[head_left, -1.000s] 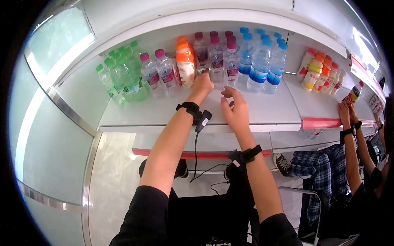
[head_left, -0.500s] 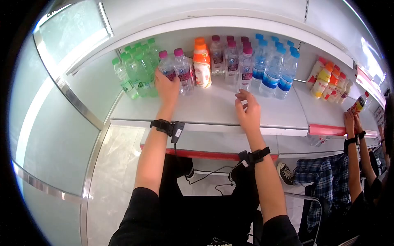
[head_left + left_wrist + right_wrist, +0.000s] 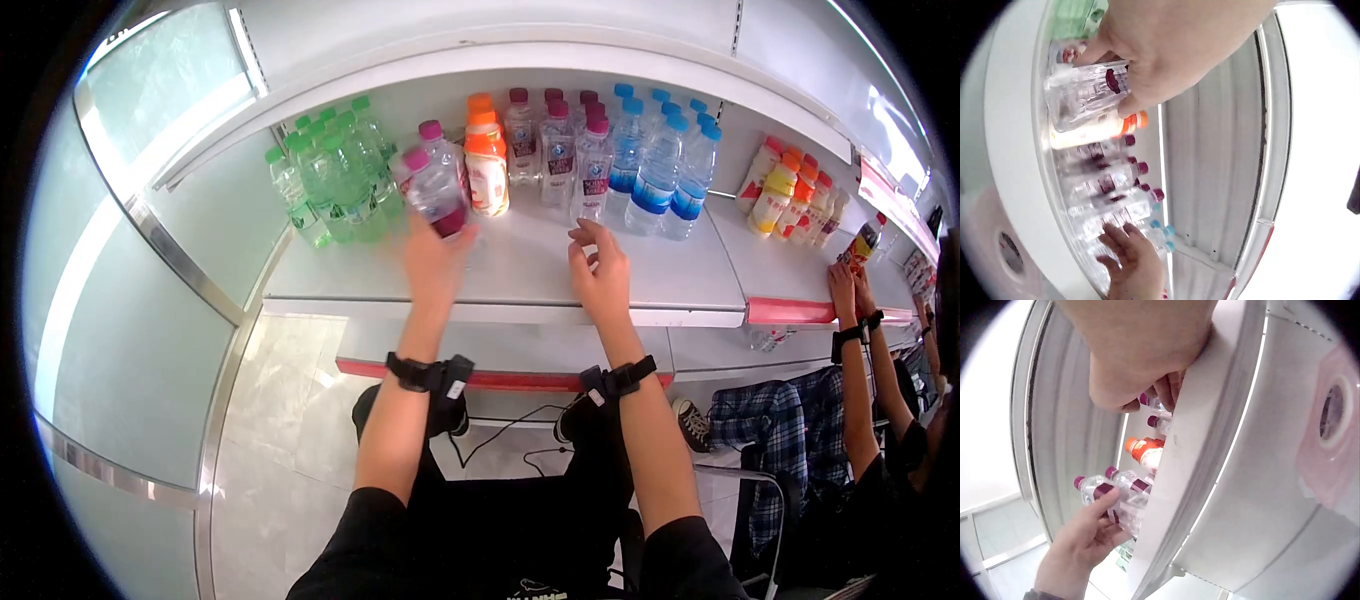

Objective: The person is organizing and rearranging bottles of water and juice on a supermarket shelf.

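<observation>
My left hand (image 3: 432, 262) grips a clear bottle with a purple cap and dark label (image 3: 437, 200), tilted in front of another purple-capped bottle (image 3: 445, 150). In the left wrist view the thumb and fingers of the left hand (image 3: 1166, 50) wrap around the held bottle (image 3: 1085, 94). An orange-capped bottle (image 3: 487, 165) stands just right of it. My right hand (image 3: 602, 268), fingers loosely bent and holding nothing, is near the front of a purple-capped bottle (image 3: 592, 172) in the group on the right.
Green bottles (image 3: 335, 180) stand at the left end of the white shelf (image 3: 530, 270), blue-capped bottles (image 3: 655, 180) right of centre. Yellow- and orange-capped bottles (image 3: 772, 198) are farther right. An upper shelf edge (image 3: 480, 58) overhangs. Another person's hands (image 3: 850, 290) touch a dark bottle at far right.
My left hand went left from beside the orange-capped bottle to a purple-capped bottle, gripped it, and has tilted it and brought it rightward. The right hand stays almost in place.
</observation>
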A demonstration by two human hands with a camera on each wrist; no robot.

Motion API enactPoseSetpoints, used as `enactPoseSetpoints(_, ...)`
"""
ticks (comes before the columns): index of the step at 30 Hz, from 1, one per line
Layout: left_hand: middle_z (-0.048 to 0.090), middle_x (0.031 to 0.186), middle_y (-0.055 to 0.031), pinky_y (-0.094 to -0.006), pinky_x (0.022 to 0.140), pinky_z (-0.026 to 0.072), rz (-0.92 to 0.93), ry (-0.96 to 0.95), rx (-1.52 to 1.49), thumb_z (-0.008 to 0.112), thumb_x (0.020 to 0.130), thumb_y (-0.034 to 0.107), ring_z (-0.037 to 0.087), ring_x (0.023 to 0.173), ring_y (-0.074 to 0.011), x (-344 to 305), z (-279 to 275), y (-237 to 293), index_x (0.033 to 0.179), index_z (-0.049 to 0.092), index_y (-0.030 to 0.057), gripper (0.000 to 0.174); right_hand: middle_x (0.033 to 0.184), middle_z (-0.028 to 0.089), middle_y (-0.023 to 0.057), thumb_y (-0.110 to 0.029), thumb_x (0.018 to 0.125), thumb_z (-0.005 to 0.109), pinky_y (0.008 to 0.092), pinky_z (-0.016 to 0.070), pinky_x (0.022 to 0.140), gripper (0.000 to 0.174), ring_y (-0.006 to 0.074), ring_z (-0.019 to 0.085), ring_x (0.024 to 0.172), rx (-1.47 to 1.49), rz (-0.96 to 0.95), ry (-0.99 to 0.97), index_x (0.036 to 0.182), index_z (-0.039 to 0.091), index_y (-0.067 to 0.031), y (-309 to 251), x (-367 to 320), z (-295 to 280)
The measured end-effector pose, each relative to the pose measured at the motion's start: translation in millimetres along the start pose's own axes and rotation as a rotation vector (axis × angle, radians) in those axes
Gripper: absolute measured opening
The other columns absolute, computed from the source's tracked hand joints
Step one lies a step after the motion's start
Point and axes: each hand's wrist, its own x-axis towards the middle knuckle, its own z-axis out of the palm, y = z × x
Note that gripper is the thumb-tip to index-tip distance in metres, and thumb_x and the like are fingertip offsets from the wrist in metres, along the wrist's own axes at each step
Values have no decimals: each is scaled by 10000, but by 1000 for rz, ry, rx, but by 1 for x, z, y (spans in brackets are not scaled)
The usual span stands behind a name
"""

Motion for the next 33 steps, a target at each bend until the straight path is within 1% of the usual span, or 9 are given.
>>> enactPoseSetpoints(8, 620, 1026, -304, -481, 782, 519, 197, -97, 82, 784, 780, 364, 632, 929, -456, 19, 108, 26, 1193, 434, -82, 702, 1000, 687, 128, -88, 851, 622, 330, 534, 627, 337, 238, 655, 861, -14, 2, -4, 1179, 594, -14, 2, 1, 0)
enactPoseSetpoints(10, 605, 1030, -331, -482, 760, 525, 235, 28, 165, 771, 793, 380, 629, 935, -460, 27, 124, 25, 1168, 416, -80, 692, 1001, 686, 130, -87, 850, 622, 329, 535, 624, 337, 238, 655, 861, -9, 3, -8, 1177, 595, -12, 2, 0, -1)
enactPoseSetpoints(14, 635, 976, -303, -481, 740, 531, 169, 15, 301, 784, 785, 356, 646, 903, -443, 38, 117, 39, 1142, 423, -70, 664, 1003, 685, 139, -88, 850, 621, 329, 537, 627, 332, 247, 656, 860, 8, 8, -3, 1170, 599, -4, 0, 2, -2)
enactPoseSetpoints(16, 670, 874, -244, -466, 732, 536, -4, -253, 284, 798, 775, 328, 673, 854, -411, 43, 107, 45, 1175, 398, -64, 688, 1004, 683, 142, -87, 849, 622, 330, 538, 630, 331, 250, 657, 859, 20, 4, -5, 1168, 601, -1, 0, 0, -1)
enactPoseSetpoints(19, 682, 790, -201, -453, 736, 537, 23, -164, 213, 785, 787, 255, 692, 821, -377, 36, 114, 36, 1197, 379, -40, 648, 1006, 680, 148, -82, 848, 621, 335, 539, 630, 331, 257, 659, 856, 18, 11, -8, 1167, 598, 3, -2, 2, -2)
enactPoseSetpoints(26, 702, 881, -168, -406, 747, 538, -97, -175, -175, 707, 807, 108, 700, 827, -327, 38, 144, 2, 1159, 405, 13, 473, 1000, 677, 153, -81, 846, 621, 333, 536, 625, 329, 261, 660, 854, 36, 28, -13, 1166, 600, -5, -2, 1, -3)
enactPoseSetpoints(29, 698, 939, -142, -393, 739, 536, 8, -188, -314, 719, 805, 119, 698, 846, -293, 35, 137, -12, 1125, 451, 27, 427, 996, 678, 152, -83, 846, 626, 331, 533, 623, 325, 258, 660, 854, 45, 29, -4, 1163, 601, -11, 0, 0, 0)
enactPoseSetpoints(31, 674, 1006, -148, -388, 779, 526, 44, -158, -433, 731, 808, 147, 679, 945, -265, 16, 98, 0, 1128, 490, 43, 414, 993, 678, 151, -84, 848, 627, 330, 532, 621, 322, 257, 660, 856, 43, 18, 12, 1161, 602, -14, 0, 1, 0)
enactPoseSetpoints(33, 649, 1058, -163, -399, 849, 514, 128, 153, -16, 745, 808, 161, 648, 1030, -264, 1, 50, 10, 1220, 484, 45, 502, 1001, 677, 145, -86, 851, 623, 324, 528, 622, 313, 250, 660, 862, 31, 16, 8, 1156, 604, -18, -2, -1, -2)
